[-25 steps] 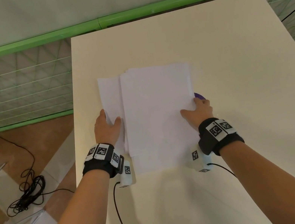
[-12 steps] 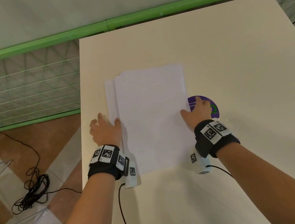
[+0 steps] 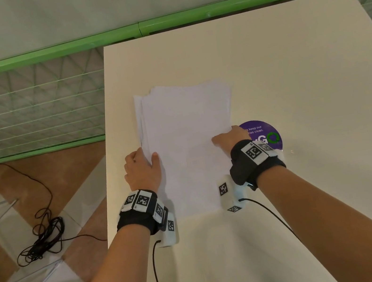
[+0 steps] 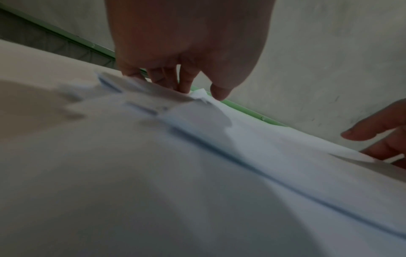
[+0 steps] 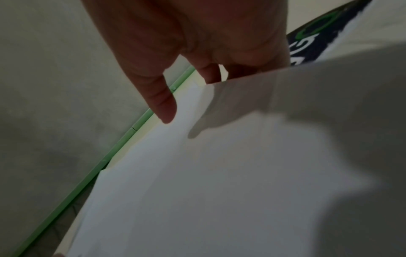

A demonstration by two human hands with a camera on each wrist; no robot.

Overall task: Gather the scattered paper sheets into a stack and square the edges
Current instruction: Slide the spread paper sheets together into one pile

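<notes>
A stack of white paper sheets (image 3: 189,140) lies lengthwise on the cream table (image 3: 292,72). Its left edge and far end are still slightly fanned. My left hand (image 3: 147,155) holds the stack's left edge, thumb on top and fingers tucked under. In the left wrist view the left hand (image 4: 197,88) pinches the uneven sheet edges (image 4: 219,173). My right hand (image 3: 225,135) holds the right edge the same way. In the right wrist view the right hand (image 5: 193,97) has its fingers behind the raised paper edge (image 5: 219,173) and its thumb over it.
A round purple sticker (image 3: 265,131) is on the table just right of my right hand. The table's left edge (image 3: 114,178) runs close beside my left hand. A green rail (image 3: 64,48) lines the wall behind. A black cable (image 3: 41,231) lies coiled on the floor.
The sheet sticking out on the left has slid in under the others, so the stack is narrower. More of the purple sticker shows to the right of the paper.
</notes>
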